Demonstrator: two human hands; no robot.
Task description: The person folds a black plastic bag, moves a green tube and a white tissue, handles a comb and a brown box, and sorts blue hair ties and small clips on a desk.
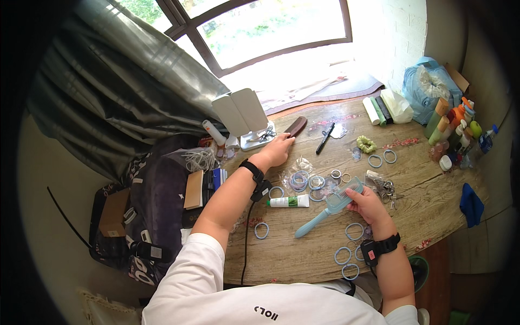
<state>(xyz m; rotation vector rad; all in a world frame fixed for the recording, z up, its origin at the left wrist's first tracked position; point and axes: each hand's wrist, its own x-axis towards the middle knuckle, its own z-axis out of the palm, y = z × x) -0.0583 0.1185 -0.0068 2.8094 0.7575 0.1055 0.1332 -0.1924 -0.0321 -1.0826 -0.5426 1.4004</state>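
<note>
My left hand [277,150] reaches to the far side of the table, its fingers closed at the near end of a dark brown comb [297,125]. Next to those fingers, scissors [265,135] lie on the base of a white folding stand [241,114]. In my right hand [368,205] is a light blue hairbrush [337,201], held by its head, with the handle slanting down to the left. Between the hands lie several blue hair ties [299,181] and a white and green tube [289,201]. Keys [388,190] rest just beyond my right hand.
A black pen [325,138] and a green scrunchie [366,144] lie farther back. Bottles [454,125] crowd the right corner beside a blue plastic bag [428,89]. Notebooks [195,189] and a coiled white cable [198,159] are at the left. A black cable [246,244] hangs from my left wrist.
</note>
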